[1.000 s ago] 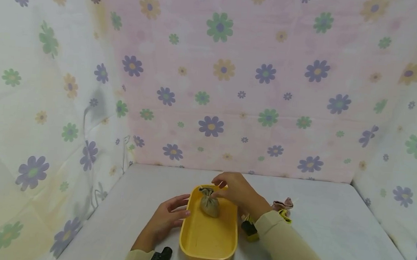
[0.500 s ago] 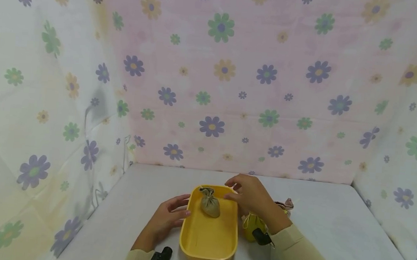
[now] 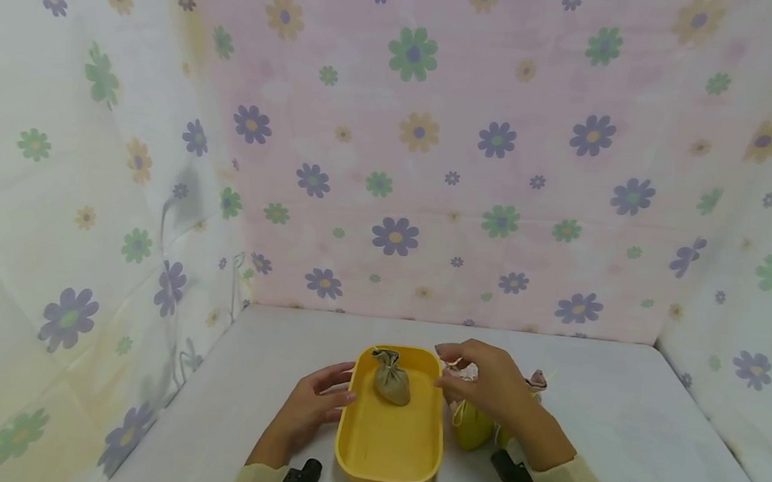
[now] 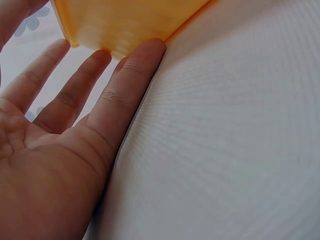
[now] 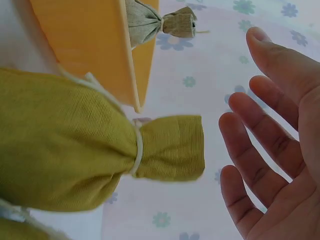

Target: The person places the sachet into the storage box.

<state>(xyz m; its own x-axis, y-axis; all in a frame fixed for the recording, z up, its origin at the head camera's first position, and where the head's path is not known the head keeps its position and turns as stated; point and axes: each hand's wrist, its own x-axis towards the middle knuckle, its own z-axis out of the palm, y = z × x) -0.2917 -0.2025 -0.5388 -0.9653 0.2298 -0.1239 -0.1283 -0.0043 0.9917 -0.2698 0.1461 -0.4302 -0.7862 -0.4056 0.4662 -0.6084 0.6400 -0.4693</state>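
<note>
A yellow tray [image 3: 390, 449] lies lengthwise on the table, holding one small grey-green drawstring pouch [image 3: 391, 383] near its far end. My left hand [image 3: 310, 407] rests along the tray's left side with straight fingers; in the left wrist view its fingertips [image 4: 150, 50] meet the tray's wall. On the other side, my right hand [image 3: 493, 382] holds nothing, its fingers loosely bent above several pouches. Nearest to it is a mustard-yellow drawstring pouch [image 5: 65, 142], tied at the neck with a pale cord. A pinkish patterned pouch [image 3: 463, 370] shows partly behind the right fingers.
Further right, a dusty-pink pouch [image 3: 538, 381] stands partly hidden by the right hand. A second yellow pouch [image 3: 503, 436] is mostly covered by the wrist. Flowered cloth [image 3: 457, 201] walls in the white table [image 3: 616, 426] at the back and sides.
My right hand has drawn back from the grey-green pouch and moved right, out of the tray, over the other pouches. The left hand stays at the tray's side.
</note>
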